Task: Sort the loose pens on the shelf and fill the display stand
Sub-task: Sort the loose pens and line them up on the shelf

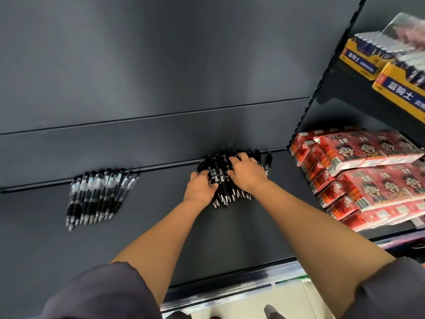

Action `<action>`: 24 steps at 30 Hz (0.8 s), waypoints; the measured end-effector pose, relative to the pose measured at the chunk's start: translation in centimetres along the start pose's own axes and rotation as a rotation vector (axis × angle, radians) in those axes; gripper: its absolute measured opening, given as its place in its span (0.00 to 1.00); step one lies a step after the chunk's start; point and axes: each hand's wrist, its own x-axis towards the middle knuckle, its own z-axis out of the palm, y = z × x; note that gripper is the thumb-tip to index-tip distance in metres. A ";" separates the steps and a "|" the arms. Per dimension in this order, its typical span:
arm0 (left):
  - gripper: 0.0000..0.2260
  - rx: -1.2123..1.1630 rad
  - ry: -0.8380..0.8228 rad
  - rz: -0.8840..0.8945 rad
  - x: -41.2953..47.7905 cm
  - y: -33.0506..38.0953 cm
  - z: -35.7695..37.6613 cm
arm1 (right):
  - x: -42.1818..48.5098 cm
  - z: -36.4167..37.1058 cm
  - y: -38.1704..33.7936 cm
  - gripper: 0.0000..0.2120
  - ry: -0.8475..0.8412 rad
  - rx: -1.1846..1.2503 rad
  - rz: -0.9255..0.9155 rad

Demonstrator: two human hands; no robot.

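A heap of black pens (222, 180) lies at the back of the dark shelf (230, 238), tips toward me. My left hand (199, 188) lies against the heap's left side, fingers curled round several pens. My right hand (247, 171) rests on top of the heap's right part, fingers spread and bent over the pens. One black pen (268, 164) lies alone just right of the heap. A separate fan of clear-barrelled pens (99, 196) with black grips lies to the left. No display stand is in view.
Red drink cartons (358, 171) are stacked on the neighbouring shelf at the right. Yellow boxes (391, 72) sit on the shelf above them. A dark back panel (161, 65) rises behind the pens. Floor shows below the shelf's front edge (230, 284).
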 end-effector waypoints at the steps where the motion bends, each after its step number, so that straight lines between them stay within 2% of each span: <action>1: 0.23 0.020 -0.015 0.024 -0.1 0.0 -0.3 | -0.2 -0.1 -0.1 0.22 0.006 -0.022 0.003; 7: 0.18 0.186 0.001 0.141 -0.8 -1.6 -3.9 | -0.7 -1.1 -2.2 0.18 0.114 -0.126 -0.086; 12: 0.15 0.345 0.115 0.188 -2.7 -5.3 -9.0 | -0.8 -1.4 -8.7 0.18 0.167 -0.212 -0.244; 18: 0.10 0.485 0.255 0.148 -6.6 -14.1 -17.0 | -1.4 -0.3 -21.3 0.15 0.240 -0.246 -0.440; 24: 0.10 0.545 0.322 0.070 -11.6 -25.2 -25.3 | -3.0 2.3 -35.7 0.14 0.249 -0.213 -0.574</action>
